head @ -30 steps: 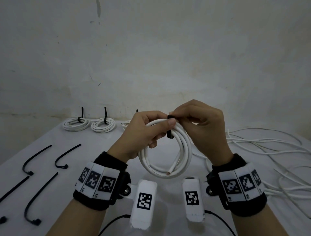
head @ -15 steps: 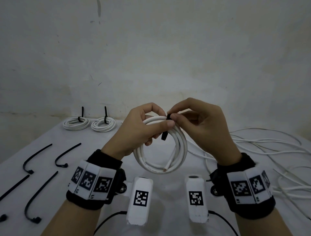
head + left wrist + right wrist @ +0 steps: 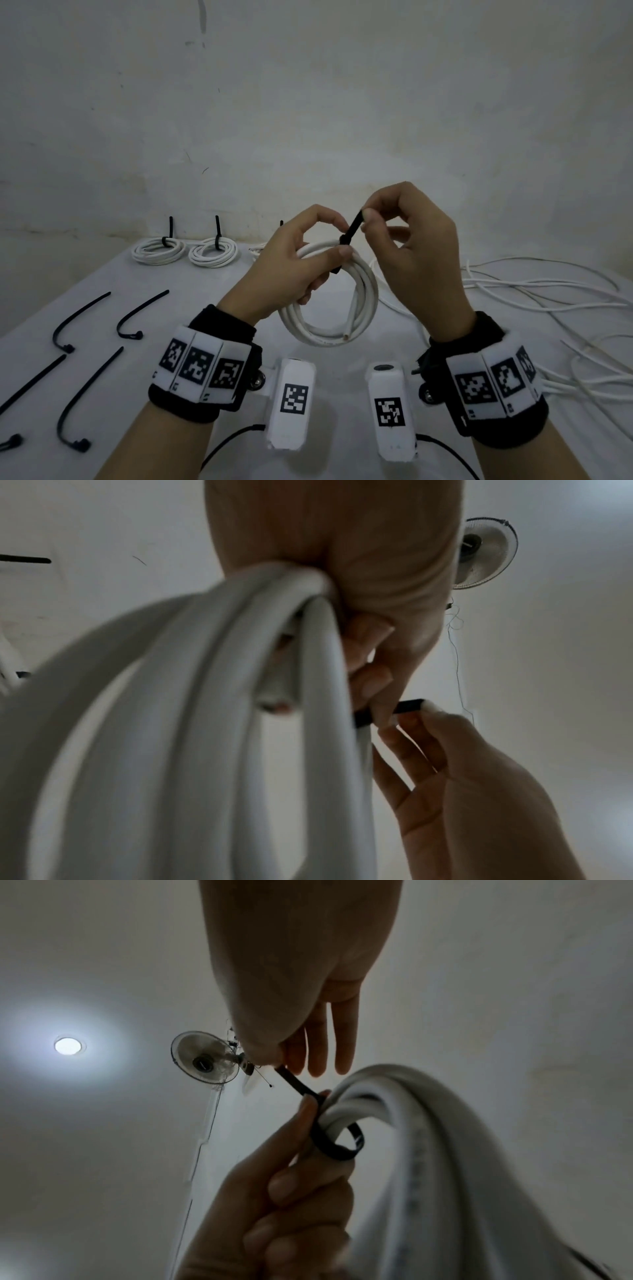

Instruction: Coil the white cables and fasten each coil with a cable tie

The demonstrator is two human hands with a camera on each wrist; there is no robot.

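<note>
I see the white coil (image 3: 346, 305) raised between my hands, left hand (image 3: 291, 270) gripping it, right hand (image 3: 411, 253) pinching the cable tie (image 3: 351, 231) tail.

Tied coils (image 3: 158, 247): two at the table's far edge. Loose black ties (image 3: 80, 318): five, left edge.

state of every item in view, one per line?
held coil: wound, left hand grips it
cable tie: looped around coil, slack, right hand pinches its tail
two far coils: tied
loose cables: uncoiled
spare ties: unused, open
</note>
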